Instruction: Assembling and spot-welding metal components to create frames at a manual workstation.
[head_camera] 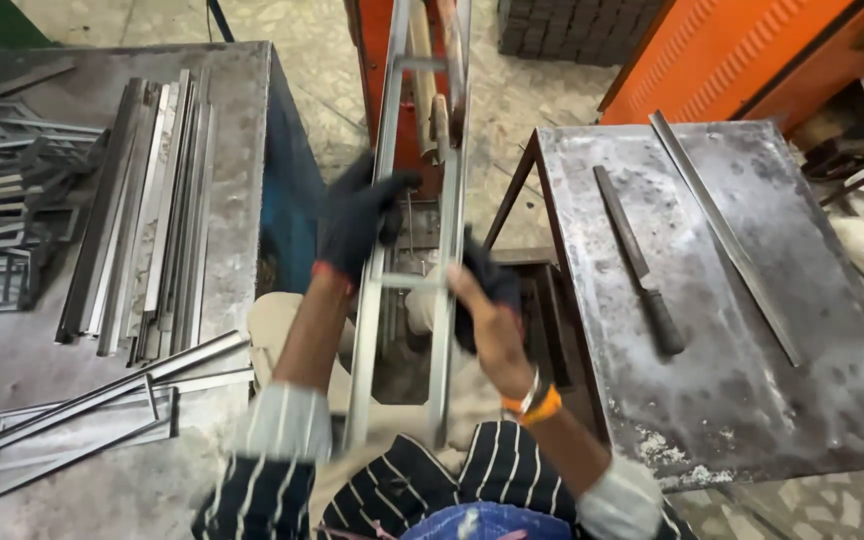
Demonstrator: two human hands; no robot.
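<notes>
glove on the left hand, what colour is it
Black, with a red cuff, on the left hand; seen in the head view.

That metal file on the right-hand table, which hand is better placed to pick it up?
Probably the right hand: it grips the frame on the rail nearer the file. The left hand, gloved, holds the far rail.

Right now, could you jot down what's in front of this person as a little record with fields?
Setting: metal workshop, speckled floor
Left hand: black glove, gripping the left rail of a metal frame
Right hand: bare, holding a black cloth or glove against the frame's right rail
Frame: long, ladder-like, held between both hands
Right table: a file with a dark handle and a long metal strip, lying apart
Left table: bundle of metal strips, rectangular frames at its near end
</notes>
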